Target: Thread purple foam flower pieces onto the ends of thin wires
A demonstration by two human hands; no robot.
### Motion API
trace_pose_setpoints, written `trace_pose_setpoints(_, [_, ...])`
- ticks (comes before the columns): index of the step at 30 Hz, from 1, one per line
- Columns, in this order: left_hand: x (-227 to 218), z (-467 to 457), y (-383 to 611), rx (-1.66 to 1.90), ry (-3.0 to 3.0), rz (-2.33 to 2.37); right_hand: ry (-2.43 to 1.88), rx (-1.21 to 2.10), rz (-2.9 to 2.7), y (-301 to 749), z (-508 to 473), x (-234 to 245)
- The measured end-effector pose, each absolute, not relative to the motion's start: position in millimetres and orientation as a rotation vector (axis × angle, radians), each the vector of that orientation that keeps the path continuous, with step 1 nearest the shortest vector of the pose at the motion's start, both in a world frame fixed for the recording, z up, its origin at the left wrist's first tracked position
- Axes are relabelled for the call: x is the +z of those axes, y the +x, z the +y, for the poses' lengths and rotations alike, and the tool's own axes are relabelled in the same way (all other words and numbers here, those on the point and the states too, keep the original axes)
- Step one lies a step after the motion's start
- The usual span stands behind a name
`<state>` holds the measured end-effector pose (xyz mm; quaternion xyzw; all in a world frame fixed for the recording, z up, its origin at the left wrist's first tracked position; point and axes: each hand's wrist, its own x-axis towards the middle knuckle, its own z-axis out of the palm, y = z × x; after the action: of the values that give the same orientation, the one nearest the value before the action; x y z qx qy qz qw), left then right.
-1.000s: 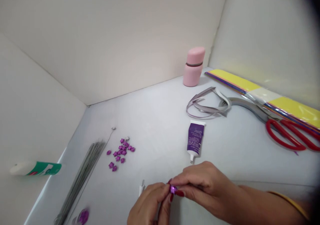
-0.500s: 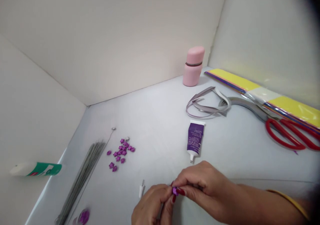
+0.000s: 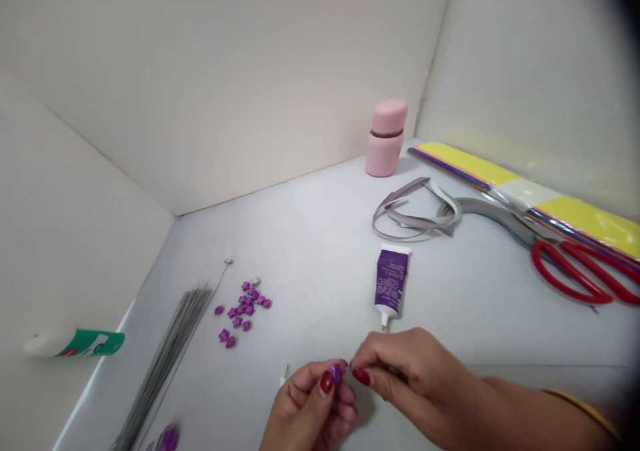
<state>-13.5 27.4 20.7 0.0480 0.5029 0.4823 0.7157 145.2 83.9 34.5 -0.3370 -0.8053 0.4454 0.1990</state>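
Note:
My left hand (image 3: 313, 401) pinches a small shiny purple star bead (image 3: 336, 373) between thumb and fingers. My right hand (image 3: 405, 367) sits just to its right, its fingertips pinched on a thin wire (image 3: 351, 364) whose tip nearly touches the bead. A purple glue tube (image 3: 391, 281) lies just beyond my hands, with a small white nozzle cap (image 3: 286, 373) by my left hand. Further left lie a heap of several purple star beads (image 3: 243, 311) and a bundle of thin grey wires (image 3: 165, 371).
White board walls (image 3: 200, 84) enclose the pale work surface (image 3: 300, 251). On it are a pink bottle (image 3: 385, 139), grey paper strips (image 3: 415, 214), red-handled scissors (image 3: 570, 274) and a pack of coloured paper (image 3: 530, 197). A green-and-white tube (image 3: 75, 343) lies at left; a purple flower (image 3: 169, 437) sits at the bottom edge.
My hands have drawn slightly apart. The bead now shows in my left hand, with my right fingertips just to its right, and my left hand has turned its nails upward.

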Motion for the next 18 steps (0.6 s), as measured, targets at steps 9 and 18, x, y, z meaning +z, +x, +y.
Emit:
trace_pose_setpoints(9, [17.5,29.3,-13.6,0.965,-0.016,1.019,-1.006,1.153,-2.456,143.4,80.1,43.0])
trace_pose_setpoints(18, [18.9,28.1,-12.1,0.971,0.018,1.043,-0.99,1.226,-2.467,144.3,80.3,40.9])
